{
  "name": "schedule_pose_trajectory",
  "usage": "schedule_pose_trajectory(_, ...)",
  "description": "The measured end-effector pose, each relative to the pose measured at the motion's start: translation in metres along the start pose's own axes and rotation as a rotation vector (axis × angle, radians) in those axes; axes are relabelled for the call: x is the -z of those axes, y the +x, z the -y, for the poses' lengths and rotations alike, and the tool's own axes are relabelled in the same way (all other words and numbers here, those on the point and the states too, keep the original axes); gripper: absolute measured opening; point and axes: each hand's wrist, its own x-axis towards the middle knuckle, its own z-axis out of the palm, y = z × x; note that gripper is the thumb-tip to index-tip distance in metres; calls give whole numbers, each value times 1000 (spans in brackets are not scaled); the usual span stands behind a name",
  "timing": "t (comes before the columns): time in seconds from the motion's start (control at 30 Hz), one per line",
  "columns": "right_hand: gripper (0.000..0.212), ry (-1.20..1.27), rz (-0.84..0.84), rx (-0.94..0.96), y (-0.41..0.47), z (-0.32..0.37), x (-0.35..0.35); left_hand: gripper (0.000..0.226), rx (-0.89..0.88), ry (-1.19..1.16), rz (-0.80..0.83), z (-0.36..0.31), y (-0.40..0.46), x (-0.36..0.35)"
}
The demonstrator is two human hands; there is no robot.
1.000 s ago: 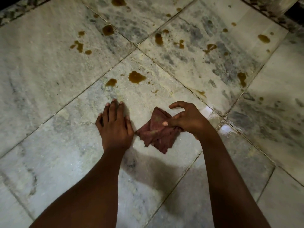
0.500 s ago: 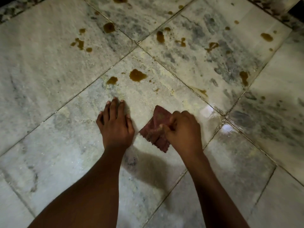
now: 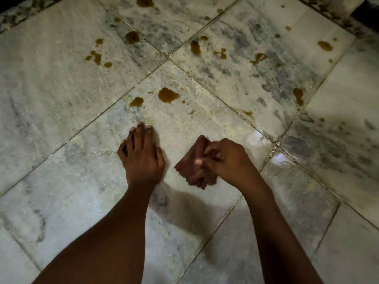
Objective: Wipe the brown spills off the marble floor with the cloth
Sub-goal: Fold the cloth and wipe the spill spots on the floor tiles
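- Marble floor (image 3: pixel 61 95): pale veined tiles with dark joints. A glossy wet patch (image 3: pixel 260 140) shows just right of the right hand. Farther tiles are dotted with brown spills; none of those visible has gone since a second ago.
- Left hand (image 3: pixel 141 154): flat on the floor, palm down, fingers close together and pointing away from the person. Same spot as a second ago. Judged to be a brace for body weight.
- Right hand (image 3: pixel 223 160): a second ago it pinched the cloth loosely with the index finger raised; now it is curled over the cloth, fingers bunched, and blurred with motion. Whether it presses the cloth to the tile or lifts it, cannot tell.
- Cloth (image 3: pixel 190 162): dark reddish-brown, crumpled, under and left of the right hand, near the left hand but apart from it. It looks more gathered than a second ago.
- Nearest spills: a large blot (image 3: pixel 168 95) and a smaller one (image 3: pixel 137 101), on the same tile, ahead of both hands, well apart from the cloth.
- Judgement: grip has been re-set; wiping of these two spots not yet begun. Most of the task remains.
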Motion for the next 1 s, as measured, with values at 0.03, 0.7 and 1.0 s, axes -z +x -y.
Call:
schedule_pose_trajectory(0.03,29,64,-113,-14,7,-3,-7,58,-5,-4,4,0,0,0)
schedule_pose_trajectory(0.7,15,15,-60,404,-40,15,31,61,-322,-955,659,-61,23,114)
schedule_pose_trajectory(1.0,33,363,-140,345,-72,-11,62,6,-574,-750,739,-88,43,145)
